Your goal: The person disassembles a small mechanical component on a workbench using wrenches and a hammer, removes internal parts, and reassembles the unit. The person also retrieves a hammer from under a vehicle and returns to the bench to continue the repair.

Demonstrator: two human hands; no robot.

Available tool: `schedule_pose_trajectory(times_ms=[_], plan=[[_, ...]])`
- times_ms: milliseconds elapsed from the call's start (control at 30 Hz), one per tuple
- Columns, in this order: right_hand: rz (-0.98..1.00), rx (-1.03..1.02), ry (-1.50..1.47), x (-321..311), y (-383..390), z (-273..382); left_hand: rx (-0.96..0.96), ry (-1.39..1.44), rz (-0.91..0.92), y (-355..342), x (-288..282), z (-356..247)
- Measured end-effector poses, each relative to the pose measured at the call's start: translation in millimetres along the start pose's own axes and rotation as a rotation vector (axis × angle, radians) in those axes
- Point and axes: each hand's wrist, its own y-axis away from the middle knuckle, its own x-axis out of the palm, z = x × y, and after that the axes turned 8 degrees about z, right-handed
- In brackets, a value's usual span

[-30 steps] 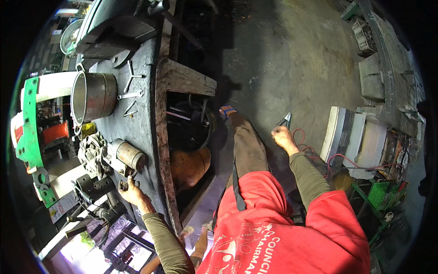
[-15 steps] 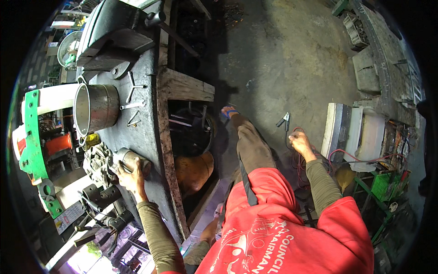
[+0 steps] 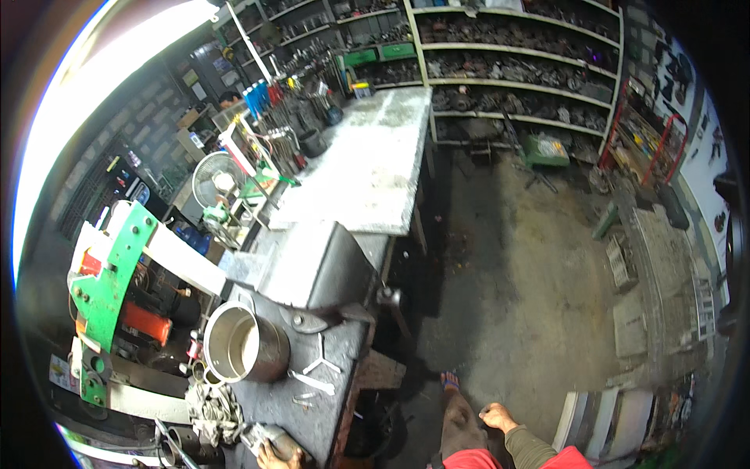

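At the lower edge, my left hand (image 3: 275,460) is closed over a grey metal cylinder (image 3: 286,442) on the dark workbench (image 3: 324,399). Bunched pale rags (image 3: 212,410) lie beside it. Farther along the bench stands an open metal pot (image 3: 266,352), with a three-armed wrench (image 3: 321,358) and a spanner (image 3: 312,381) to its right. My right hand (image 3: 495,417) hovers near my knee above the floor, its fingers curled in; what they hold, if anything, is too small to make out.
A large bench vise (image 3: 324,270) rises beyond the pot. Behind it stretches a long pale-topped table (image 3: 351,184), tools crowded along its left side. Loaded shelves (image 3: 519,82) line the back. A green machine frame (image 3: 117,277) stands left; a concrete ledge (image 3: 664,266) runs along the right.
My view has tilted up, bringing the back shelves and long table into sight. Both hands now sit lower in the picture. The clamps and red cable near my right hand no longer show.
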Motion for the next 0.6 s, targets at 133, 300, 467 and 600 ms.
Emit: schedule_pose_trajectory(times_ms=[133, 300, 467, 600], plan=[[-0.13, -0.117, -0.003, -81, -43, 104, -0.139, 0.028, 0.195, -11, -14, -11], [-0.109, -0.422, 0.016, -151, -100, 192, -0.121, -0.046, 0.284, -36, -35, -36], [-0.156, -0.237, 0.065, -179, -135, 238, -0.11, -0.024, 0.238, -113, -5, -85], [-0.143, -0.308, -0.087, -156, -137, 257, -0.077, -0.003, 0.221, -154, 12, -105]])
